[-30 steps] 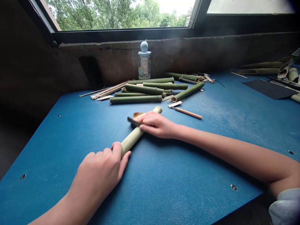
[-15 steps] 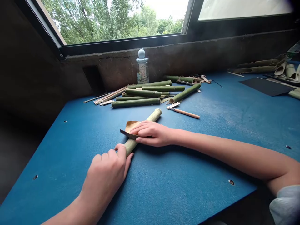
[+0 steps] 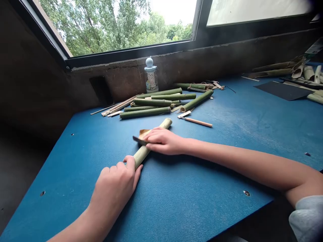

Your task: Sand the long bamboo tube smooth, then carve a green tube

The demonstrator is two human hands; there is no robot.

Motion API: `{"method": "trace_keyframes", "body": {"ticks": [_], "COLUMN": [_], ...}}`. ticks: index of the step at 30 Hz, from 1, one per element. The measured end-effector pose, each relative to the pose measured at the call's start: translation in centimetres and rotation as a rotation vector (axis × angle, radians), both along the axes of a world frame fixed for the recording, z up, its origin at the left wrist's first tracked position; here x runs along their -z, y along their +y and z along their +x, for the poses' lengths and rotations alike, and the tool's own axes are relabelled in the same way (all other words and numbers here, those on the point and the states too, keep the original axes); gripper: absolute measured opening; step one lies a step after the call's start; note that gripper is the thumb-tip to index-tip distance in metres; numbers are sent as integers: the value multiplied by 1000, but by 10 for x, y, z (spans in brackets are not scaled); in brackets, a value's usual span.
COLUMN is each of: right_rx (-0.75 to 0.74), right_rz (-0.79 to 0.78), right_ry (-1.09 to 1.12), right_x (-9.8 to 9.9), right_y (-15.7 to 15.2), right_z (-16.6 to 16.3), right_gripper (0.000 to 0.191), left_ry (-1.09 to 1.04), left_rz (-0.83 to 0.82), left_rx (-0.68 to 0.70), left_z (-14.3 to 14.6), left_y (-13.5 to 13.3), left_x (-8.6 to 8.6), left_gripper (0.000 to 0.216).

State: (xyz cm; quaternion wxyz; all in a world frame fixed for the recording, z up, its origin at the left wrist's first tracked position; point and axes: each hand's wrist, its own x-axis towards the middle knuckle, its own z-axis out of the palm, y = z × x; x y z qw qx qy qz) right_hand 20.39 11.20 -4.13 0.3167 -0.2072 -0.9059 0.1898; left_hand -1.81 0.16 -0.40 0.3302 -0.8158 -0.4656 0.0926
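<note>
A pale, smooth bamboo tube (image 3: 141,155) lies on the blue table (image 3: 191,201), at six o'clock from the green bamboo pile (image 3: 148,111), its long axis running seven to one o'clock. The left hand (image 3: 114,183) clasps its near end; the right hand (image 3: 164,142) grips a dark, flat blade (image 3: 138,140) across it, slightly nearer the far end than half a second ago.
</note>
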Motion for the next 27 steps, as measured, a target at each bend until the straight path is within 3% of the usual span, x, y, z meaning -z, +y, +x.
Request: {"method": "trace_keyframes", "body": {"ticks": [3,8,13,16,19,24,27], "right_rx": [-90,-41,17,76,113,453,387], "right_rz": [18,-140,114,181,172,-43,4], "right_ry": [-53,-18,-170,-181,-157,-100,-83], "right_x": [-4,-10,-4,1,3,3,0], "right_y": [-10,-2,-14,-15,6,45,33], "right_z": [-12,1,-5,-10,3,48,43], "right_gripper": [26,36,63,48,37,46,36], "left_ry": [-2,-37,-87,-79,-72,-58,-52], "left_rz": [16,7,-43,-56,-56,-47,-36], "left_rx": [30,46,28,15,4,17,29], "left_z": [0,-1,-2,-1,-1,-2,-1], "left_y": [1,3,4,4,4,4,3], "left_x": [0,1,3,3,2,4,4], "left_gripper": [40,37,38,38,39,42,43]}}
